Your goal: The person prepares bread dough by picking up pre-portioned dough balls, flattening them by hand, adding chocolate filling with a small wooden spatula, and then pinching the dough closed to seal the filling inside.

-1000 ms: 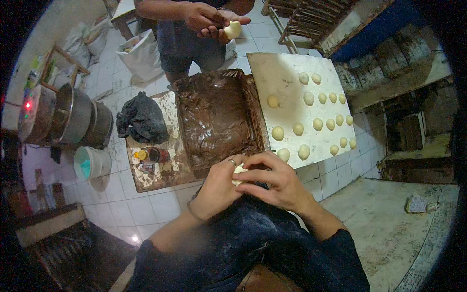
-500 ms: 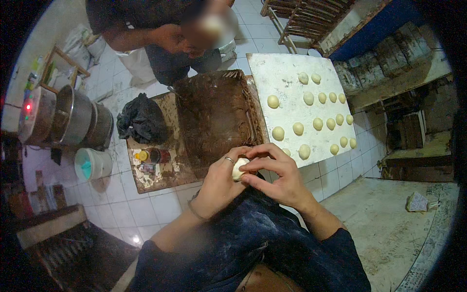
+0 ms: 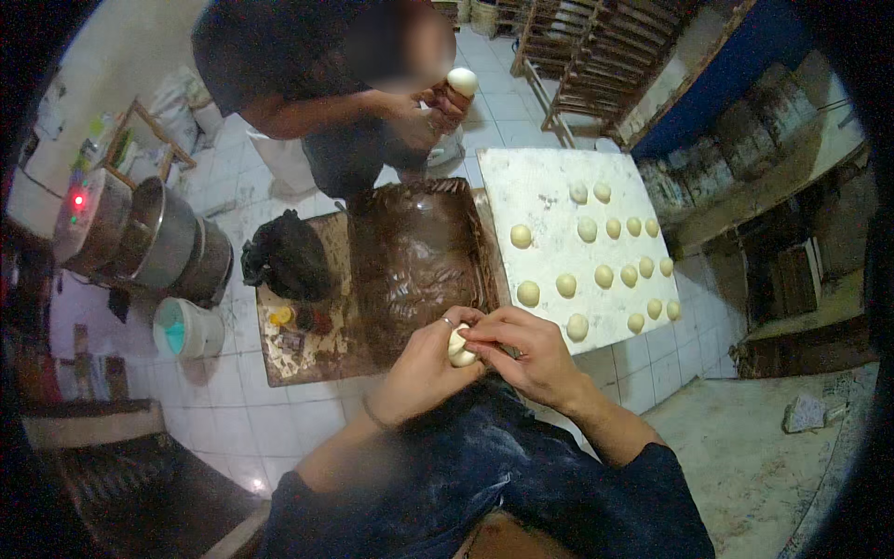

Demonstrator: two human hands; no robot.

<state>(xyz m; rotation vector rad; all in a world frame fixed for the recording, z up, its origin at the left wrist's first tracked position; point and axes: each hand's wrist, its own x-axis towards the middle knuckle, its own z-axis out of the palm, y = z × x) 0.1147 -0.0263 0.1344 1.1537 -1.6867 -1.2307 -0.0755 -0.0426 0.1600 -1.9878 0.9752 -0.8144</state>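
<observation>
A pale dough ball (image 3: 460, 347), its top gathered in folds, sits cupped in my left hand (image 3: 424, 365), just past the near edge of a tray of dark brown paste (image 3: 410, 252). The bunched fingertips of my right hand (image 3: 526, 352) pinch the dough's upper side. Part of the ball is hidden behind my fingers. To the right of the tray, a white floured board (image 3: 549, 172) carries several round dough balls (image 3: 577, 326) in loose rows.
Across the tray, another person's hand (image 3: 453, 110) holds a smooth dough ball (image 3: 463, 81). Left of the paste are a black plastic bag (image 3: 287, 256) and small jars (image 3: 296, 320). Metal pots (image 3: 158, 233) and a white bucket (image 3: 191, 328) stand farther left. A wooden rack (image 3: 605, 65) is behind the board.
My right fingers have drawn together into a pinch on the dough, which shows more folds. The other person's hands have moved right, showing their dough ball. The whole view has shifted slightly.
</observation>
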